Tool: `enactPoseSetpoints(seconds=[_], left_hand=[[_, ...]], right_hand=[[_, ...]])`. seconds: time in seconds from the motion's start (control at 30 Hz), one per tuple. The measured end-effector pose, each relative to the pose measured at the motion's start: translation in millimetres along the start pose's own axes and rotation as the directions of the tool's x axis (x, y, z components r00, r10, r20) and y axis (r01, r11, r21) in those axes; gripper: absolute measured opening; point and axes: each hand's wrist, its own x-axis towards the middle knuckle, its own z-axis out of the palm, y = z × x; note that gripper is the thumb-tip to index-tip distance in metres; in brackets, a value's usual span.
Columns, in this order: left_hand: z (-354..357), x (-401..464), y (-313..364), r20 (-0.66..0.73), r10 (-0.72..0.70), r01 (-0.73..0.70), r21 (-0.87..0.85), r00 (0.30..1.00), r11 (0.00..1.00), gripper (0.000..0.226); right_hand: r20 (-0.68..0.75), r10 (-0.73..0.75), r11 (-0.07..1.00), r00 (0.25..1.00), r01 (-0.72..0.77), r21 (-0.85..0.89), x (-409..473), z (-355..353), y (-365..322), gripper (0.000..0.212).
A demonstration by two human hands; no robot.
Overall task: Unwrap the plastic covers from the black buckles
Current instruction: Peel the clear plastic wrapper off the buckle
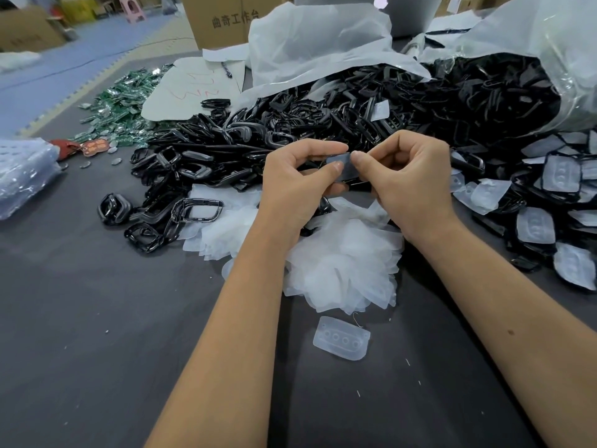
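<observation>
Pinching wrapped buckle (343,169), left hand (298,182), right hand (408,179)

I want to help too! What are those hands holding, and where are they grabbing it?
Both hands hold one wrapped buckle. The left hand and right hand each pinch its plastic cover at the top edge, thumb against forefinger.

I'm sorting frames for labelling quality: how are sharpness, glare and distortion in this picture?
Head view: both hands, left hand and right hand, and the covered buckle they pinch look sharp; soft even light, weak shadows; glare on the clear bag and glossy buckle pile; wide-angle bending at the edges; the far boxes slightly soft.
</observation>
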Motion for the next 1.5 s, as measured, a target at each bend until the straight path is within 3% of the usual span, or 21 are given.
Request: enactPoseSetpoints(seconds=[0.23, 0.5, 1.13, 1.37, 1.5], left_hand=[[-1.5, -0.8, 1.2, -0.008, -0.015, 0.015, -0.034, 1.0, 0.999, 0.02], [-2.1, -2.0, 6.0, 0.021, -0.045, 0.048, -0.179, 0.999, 0.983, 0.02], [0.1, -1.5, 5.0, -0.055, -0.061, 0.057, -0.068, 0.997, 0.996, 0.019], [-0.4, -2.5, 5.7, 0.001, -0.036, 0.036, -0.096, 0.999, 0.995, 0.02], [0.0, -3.4, 6.5, 0.025, -0.041, 0.044, -0.11, 0.999, 0.993, 0.02]], right_hand=[[0.032, 0.078, 0.994, 0.996, -0.08, 0.068, -0.1, -0.8, 0.7, 0.023], [0.271, 0.325, 0.852, 0.906, -0.405, 0.331, 3.6, -4.6, -7.7, 0.011], [0.185, 0.157, 0.976, 0.97, -0.181, 0.123, -0.7, -1.1, -3.4, 0.021], [0.234, 0.178, 0.974, 0.956, -0.205, 0.098, -3.4, -1.1, -5.8, 0.014], [0.255, 0.251, 0.916, 0.934, -0.314, 0.251, -1.1, -1.4, -8.1, 0.011]])
